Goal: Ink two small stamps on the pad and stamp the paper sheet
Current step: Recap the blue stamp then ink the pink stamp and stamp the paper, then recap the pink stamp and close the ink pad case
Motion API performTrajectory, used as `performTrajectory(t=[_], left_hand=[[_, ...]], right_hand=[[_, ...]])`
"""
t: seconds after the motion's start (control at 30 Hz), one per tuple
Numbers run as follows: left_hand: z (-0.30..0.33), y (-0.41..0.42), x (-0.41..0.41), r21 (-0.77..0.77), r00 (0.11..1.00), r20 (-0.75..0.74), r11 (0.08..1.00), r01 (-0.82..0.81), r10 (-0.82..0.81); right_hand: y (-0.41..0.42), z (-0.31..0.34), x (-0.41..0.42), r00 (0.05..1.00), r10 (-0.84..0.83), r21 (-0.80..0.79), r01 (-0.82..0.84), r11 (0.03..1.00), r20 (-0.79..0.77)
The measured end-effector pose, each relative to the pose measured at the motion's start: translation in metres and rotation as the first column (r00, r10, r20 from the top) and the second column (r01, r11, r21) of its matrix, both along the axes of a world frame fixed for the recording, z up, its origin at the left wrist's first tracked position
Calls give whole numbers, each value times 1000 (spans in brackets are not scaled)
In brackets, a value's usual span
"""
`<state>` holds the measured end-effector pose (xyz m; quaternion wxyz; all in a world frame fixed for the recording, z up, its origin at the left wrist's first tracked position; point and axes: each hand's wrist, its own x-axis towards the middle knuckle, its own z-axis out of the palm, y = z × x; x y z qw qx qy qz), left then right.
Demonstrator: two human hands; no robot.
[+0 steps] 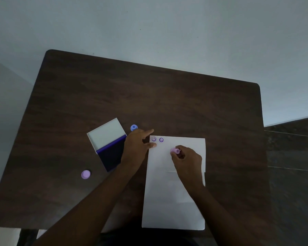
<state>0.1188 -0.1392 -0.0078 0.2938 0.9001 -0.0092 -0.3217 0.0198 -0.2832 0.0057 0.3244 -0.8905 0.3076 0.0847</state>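
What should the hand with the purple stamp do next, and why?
Probably press the purple stamp straight down. The right hand holds it over bare paper, just below two finished prints, while the left hand steadies the sheet's corner.

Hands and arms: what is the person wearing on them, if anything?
Nothing that shows. The left hand and right hand are bare, with no gloves, rings or watch visible. Both forearms are uncovered down to the bottom edge of the picture, with no sleeves or wristbands in sight. The dim light could hide small details.
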Motion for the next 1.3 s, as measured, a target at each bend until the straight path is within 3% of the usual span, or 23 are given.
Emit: performTrajectory(t=[0.2, 0.3, 0.53, 0.8, 0.97, 1.17, 1.3], left_hand=[[25, 28, -44, -251, 982, 111, 960, -121, 153], [24, 56, -72, -256, 952, 104, 932, -256, 289], [19, 110, -116, -260, 875, 235, 895, -363, 424], [-3, 164, -136, -89, 679, 405, 765, -637, 613], [-16, 180, -142, -19, 714, 363, 771, -637, 599], [-28, 185, -140, 32, 766, 427, 839, -544, 480], [-27, 189, -136, -73, 758, 395, 840, -537, 519]], right_hand=[[17, 13, -4, 991, 134, 109, -137, 985, 27], [35, 18, -8, 988, 142, 208, -152, 966, 66], [74, 19, -9, 971, 204, 404, -239, 883, 127], [109, 26, 1, 964, 259, 543, -245, 803, 51], [119, 30, -1, 984, 178, 659, -147, 737, 21], [118, 31, -2, 992, 126, 715, -76, 695, -17], [116, 35, -2, 997, 65, 762, -5, 648, -49]])
